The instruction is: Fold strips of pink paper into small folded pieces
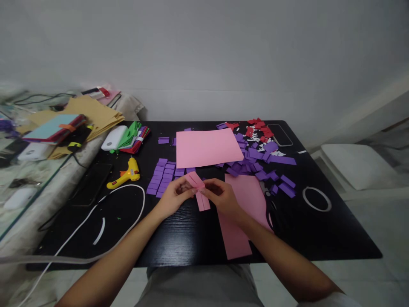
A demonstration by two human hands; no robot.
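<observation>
A pink paper strip (203, 202) is held between my two hands above the black table, bent near its middle with dark lines along it. My left hand (176, 195) pinches its left side with thumb and fingers. From the right, my right hand (223, 197) grips the same strip at the bend. Beneath my right forearm lies a cut pink sheet (236, 251). A whole pink sheet (207, 149) rests just beyond my hands. Rows of folded purple paper pieces (162, 175) sit beside my left hand.
A yellow glue gun (129, 174) and white cable (142, 200) are on the left. Loose purple pieces (255, 160), red scraps (260, 128) and scissors (271, 209) lie to the right, near a white ring (317, 199). Green paper bundles (130, 134) stand back left.
</observation>
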